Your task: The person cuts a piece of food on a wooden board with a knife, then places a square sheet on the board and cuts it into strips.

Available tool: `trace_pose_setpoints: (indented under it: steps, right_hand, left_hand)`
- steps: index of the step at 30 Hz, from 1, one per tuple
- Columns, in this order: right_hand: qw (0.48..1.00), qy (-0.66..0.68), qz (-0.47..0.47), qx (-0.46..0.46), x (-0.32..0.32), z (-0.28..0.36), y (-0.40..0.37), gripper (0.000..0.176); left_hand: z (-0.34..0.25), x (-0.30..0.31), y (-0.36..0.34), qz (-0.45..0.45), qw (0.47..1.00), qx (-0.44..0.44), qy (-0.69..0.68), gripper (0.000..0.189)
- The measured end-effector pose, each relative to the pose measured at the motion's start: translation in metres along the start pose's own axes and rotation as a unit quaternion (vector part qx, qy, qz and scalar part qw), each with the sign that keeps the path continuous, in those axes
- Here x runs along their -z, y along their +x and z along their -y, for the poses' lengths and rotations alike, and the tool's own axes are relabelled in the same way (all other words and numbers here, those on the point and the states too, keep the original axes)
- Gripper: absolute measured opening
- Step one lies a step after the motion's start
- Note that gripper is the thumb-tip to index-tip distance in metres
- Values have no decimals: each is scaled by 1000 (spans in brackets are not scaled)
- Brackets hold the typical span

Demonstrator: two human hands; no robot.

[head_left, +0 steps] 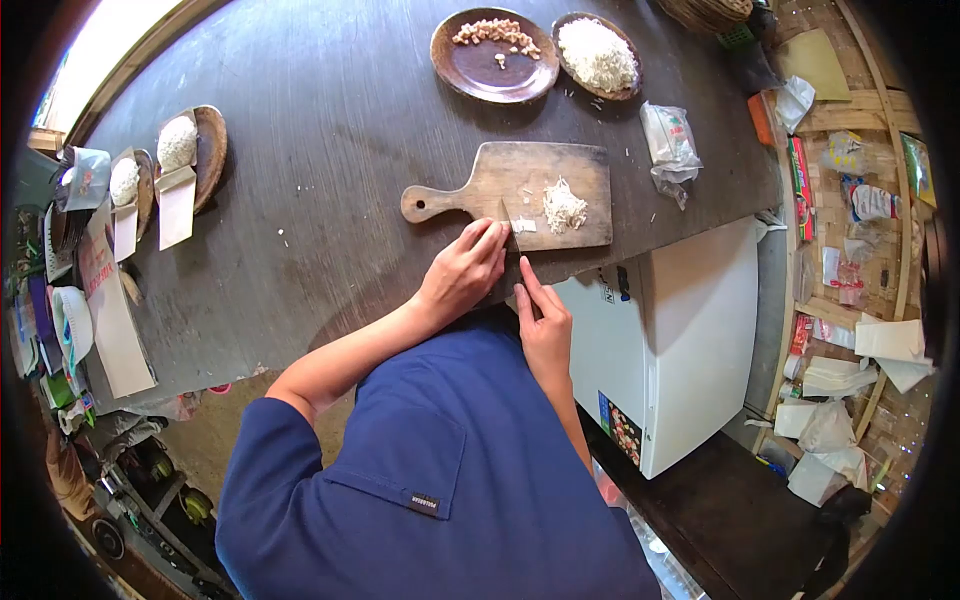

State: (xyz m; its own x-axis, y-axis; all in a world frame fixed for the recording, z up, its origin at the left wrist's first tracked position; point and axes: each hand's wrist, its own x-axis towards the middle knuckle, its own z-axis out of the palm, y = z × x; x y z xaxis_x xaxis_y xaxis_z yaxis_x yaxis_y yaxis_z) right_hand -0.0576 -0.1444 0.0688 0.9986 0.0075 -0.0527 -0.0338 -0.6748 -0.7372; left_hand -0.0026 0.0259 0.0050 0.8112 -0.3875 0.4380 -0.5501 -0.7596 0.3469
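- Basically, your left hand (465, 265) rests at the near edge of the wooden cutting board (500, 165), fingers bent and bunched together just left of the knife (505, 212); you cannot tell whether they pinch anything, since the fingertips hide it.
- Your right hand (545, 325) is clamped on the knife's handle, index finger stretched forward, the blade pointing away from you over the board.
- Just right of the blade lie small white slices (523, 226); farther right on the board sits a heap of white shreds (564, 205).
- Beyond the board, on the dark table (330, 150), you have a brown plate (485, 80) of diced pieces (490, 32), with a bowl of white shreds (598, 55) on its right.
- To the board's right lies a plastic packet (670, 138).
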Motion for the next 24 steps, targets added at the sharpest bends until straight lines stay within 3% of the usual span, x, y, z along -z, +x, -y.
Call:
trace_pose_setpoints:
  steps: [24]
  right_hand:
    - [1000,26,2,6,-6,-16,-10,47]
  left_hand:
    - [2,1,2,-26,999,21,-23,40]
